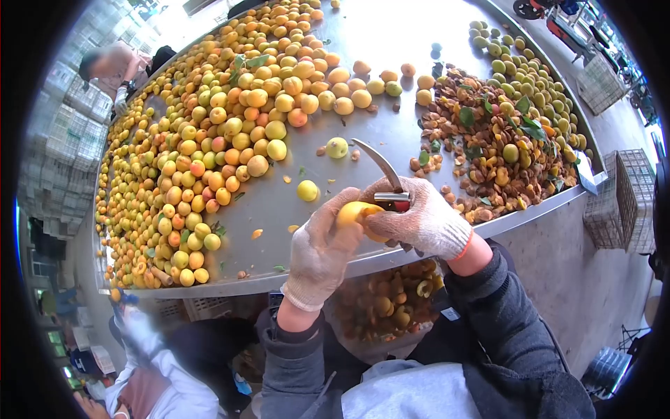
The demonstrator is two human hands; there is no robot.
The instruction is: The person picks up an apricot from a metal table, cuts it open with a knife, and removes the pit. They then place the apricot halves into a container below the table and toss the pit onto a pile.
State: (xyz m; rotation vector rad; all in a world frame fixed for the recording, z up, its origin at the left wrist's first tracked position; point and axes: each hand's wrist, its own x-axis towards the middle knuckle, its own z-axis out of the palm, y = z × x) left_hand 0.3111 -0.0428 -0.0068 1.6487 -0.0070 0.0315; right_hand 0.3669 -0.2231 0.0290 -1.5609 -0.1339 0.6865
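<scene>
Both my hands wear pale, stained knit gloves and meet at the table's front edge. My left hand [319, 250] is closed around a yellow apricot [354, 215]. In my right hand [422, 220] is a knife with a curved blade [379, 162] and a red handle [401, 204]; the blade points up and away from the fruit. The right fingers also press against the apricot, whose far side they partly hide. Just beyond my hands, a yellow-green apricot [308, 190] and a paler green one [336, 147] lie on the metal table [269, 209].
Whole apricots [230, 133] cover the table's left side. A brown heap of pits and scraps [481, 140] lies right, beside greener fruit [537, 91]. Below the edge is a container of apricot halves [387, 300]. People are at the upper left and lower left; crates [618, 202] stand right.
</scene>
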